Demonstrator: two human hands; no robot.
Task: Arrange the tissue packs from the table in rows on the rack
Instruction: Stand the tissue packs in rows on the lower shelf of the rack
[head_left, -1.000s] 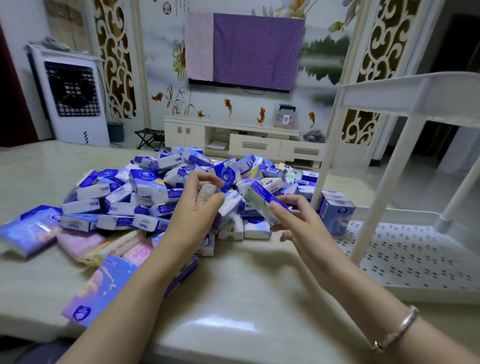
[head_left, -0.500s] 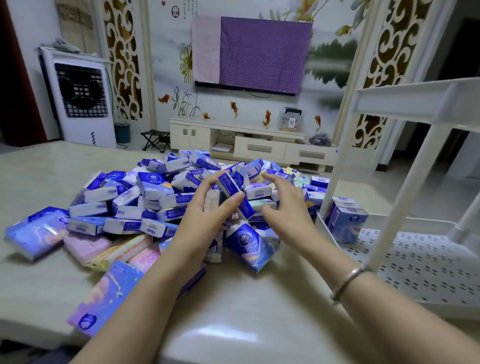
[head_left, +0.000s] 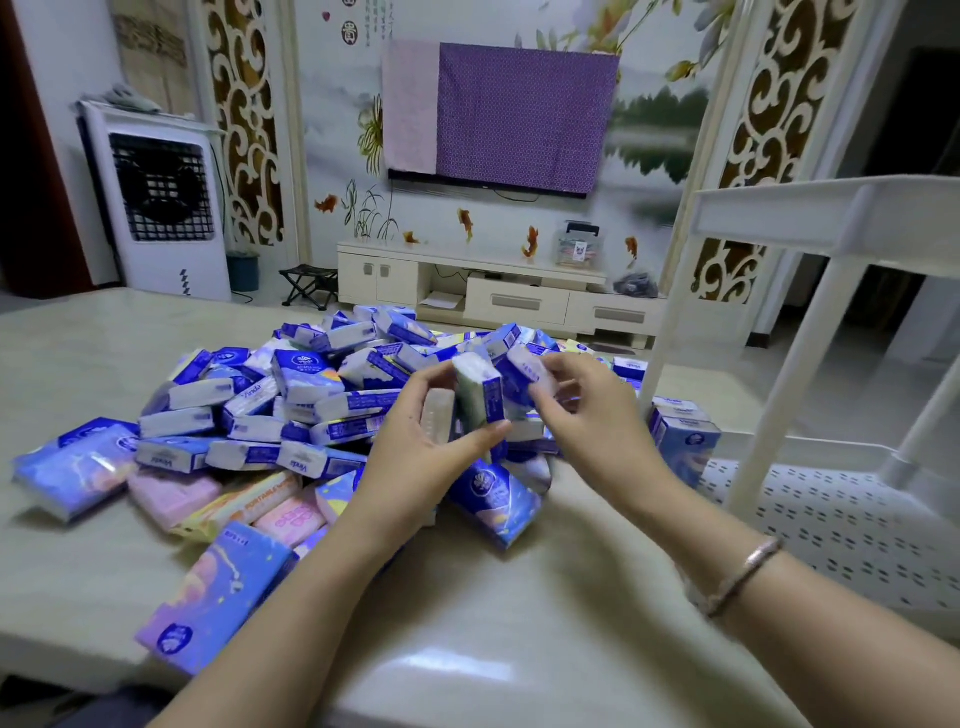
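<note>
Fingers of the left hand (head_left: 415, 457) curl round a small stack of tissue packs (head_left: 470, 400) held upright above the heap (head_left: 291, 405) on the table (head_left: 467, 623); just right, the right hand (head_left: 592, 415) pinches another pack (head_left: 530, 376) against that stack. Farther right, a few packs (head_left: 683, 441) stand on the rack (head_left: 831, 530), its lower shelf mostly bare. The slick wrappers could slide apart, and the loosely pinched stack could spill before reaching the shelf.

Both forearms bare, no sleeves in view. Right wrist wears a thin metallic bracelet (head_left: 744, 576). No rings seen.
</note>
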